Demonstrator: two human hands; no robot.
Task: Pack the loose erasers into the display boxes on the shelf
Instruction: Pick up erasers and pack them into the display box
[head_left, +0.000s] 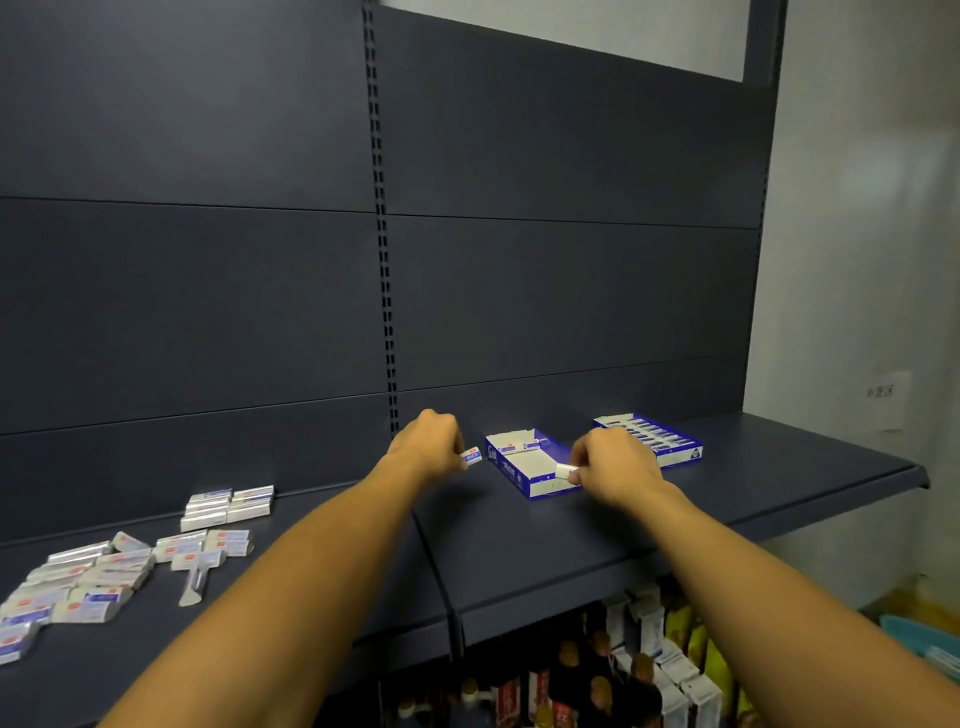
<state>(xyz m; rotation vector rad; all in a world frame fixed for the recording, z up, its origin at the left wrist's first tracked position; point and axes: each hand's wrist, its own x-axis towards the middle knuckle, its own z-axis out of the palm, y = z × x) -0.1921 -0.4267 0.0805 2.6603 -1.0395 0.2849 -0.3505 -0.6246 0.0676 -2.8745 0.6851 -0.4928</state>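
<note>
My left hand (428, 441) pinches a small white eraser (471, 456) with a red and blue label, just left of a blue and white display box (514, 474). That box is mostly empty, with a few erasers (519, 447) at its far end. My right hand (613, 465) pinches another white eraser (567, 472) over the box's near right corner. A second display box (670, 453), filled with a row of erasers, stands behind my right hand. Several loose erasers (93, 582) lie scattered on the shelf at the left, some stacked (228, 506).
The dark shelf (545, 551) has a seam running down its middle and ends at the right near a white wall. Below the shelf stand bottles and cartons (639, 670). A teal basket (919, 642) sits on the floor at the lower right.
</note>
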